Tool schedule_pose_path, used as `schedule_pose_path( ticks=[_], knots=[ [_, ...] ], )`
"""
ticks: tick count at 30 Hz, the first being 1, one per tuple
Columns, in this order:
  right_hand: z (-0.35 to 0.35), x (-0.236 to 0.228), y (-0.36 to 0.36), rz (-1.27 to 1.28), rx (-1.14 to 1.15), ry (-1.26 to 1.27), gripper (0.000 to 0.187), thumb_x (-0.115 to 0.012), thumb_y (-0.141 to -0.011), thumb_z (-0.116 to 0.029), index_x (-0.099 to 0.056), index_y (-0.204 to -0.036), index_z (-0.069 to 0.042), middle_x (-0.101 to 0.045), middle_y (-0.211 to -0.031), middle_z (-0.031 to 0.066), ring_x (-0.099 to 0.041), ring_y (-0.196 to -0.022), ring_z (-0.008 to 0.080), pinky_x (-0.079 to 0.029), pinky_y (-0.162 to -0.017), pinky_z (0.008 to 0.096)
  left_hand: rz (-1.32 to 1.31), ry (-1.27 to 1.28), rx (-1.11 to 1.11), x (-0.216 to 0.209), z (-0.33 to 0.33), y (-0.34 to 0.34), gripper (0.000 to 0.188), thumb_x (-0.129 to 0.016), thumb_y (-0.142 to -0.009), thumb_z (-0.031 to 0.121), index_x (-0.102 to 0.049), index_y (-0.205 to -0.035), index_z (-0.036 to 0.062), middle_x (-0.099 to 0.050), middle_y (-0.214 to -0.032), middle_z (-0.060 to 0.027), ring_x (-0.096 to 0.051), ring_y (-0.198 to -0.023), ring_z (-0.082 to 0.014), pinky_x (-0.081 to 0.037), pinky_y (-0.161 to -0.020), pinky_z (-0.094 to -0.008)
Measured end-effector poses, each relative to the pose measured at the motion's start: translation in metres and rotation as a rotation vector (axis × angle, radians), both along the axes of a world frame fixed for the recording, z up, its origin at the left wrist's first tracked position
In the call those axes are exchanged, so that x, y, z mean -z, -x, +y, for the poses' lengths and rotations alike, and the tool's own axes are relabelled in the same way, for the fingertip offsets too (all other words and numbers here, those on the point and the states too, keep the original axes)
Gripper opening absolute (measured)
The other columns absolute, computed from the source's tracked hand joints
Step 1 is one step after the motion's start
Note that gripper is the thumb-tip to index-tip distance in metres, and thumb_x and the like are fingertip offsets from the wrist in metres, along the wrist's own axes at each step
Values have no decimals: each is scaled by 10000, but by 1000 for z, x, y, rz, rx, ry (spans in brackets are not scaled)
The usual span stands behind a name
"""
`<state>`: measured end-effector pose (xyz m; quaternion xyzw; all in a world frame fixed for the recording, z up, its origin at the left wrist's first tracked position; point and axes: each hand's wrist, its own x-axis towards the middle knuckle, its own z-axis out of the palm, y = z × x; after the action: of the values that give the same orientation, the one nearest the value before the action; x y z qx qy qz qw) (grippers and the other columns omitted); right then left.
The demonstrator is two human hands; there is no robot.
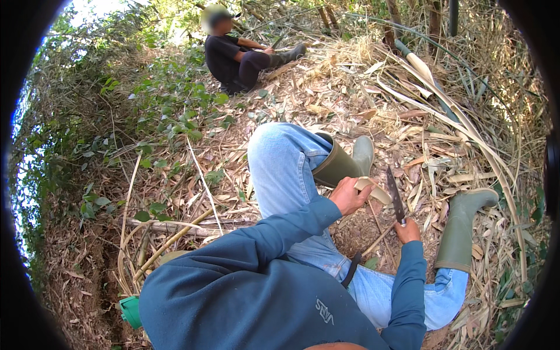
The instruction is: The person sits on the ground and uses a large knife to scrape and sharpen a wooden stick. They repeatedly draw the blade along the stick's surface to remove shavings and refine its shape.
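Note:
My left hand (348,197) is closed on a short, pale, curved piece of split bamboo (380,195), held over the ground between my legs. My right hand (408,231) grips the handle of a knife (395,189) with a long dark blade. The blade points up and away from me, just right of the bamboo piece and apart from it. Below the hands a thin tan stick (378,240) slants between my thighs. A black strap-like thing (352,269) lies across my jeans.
My green rubber boots (459,227) rest on dry leaves and bamboo shavings. Long split bamboo strips (466,123) curve along the right. Another person (224,58) sits farther off, holding a blade. Leafy plants (175,114) grow at left; a green plastic object (130,311) is beside me.

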<state>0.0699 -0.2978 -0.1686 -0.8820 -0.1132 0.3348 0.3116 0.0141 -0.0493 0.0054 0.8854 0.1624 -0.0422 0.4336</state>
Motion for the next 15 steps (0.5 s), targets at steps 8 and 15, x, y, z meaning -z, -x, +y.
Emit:
schedule_pose_path(
  ticks=[8,15],
  knots=[
    [0,-1,2,-33,22,-31,432,-662,-787,-363,-658,-881,59,-660,-821,287,-653,-821,448,-495,-757,506,21,15,-5,1,0,-1,237,-588,-972,177,-698,-1134,43,-724,-794,-144,-734,-732,-172,-549,-640,-318],
    [0,-2,-1,61,0,27,436,-659,-800,-370,-680,-989,22,-679,-926,282,-656,-921,438,-498,-842,475,8,12,17,2,1,-1,242,-585,-972,163,-689,-1145,29,-728,-832,-166,-738,-754,-190,-551,-660,-322]
  ],
)
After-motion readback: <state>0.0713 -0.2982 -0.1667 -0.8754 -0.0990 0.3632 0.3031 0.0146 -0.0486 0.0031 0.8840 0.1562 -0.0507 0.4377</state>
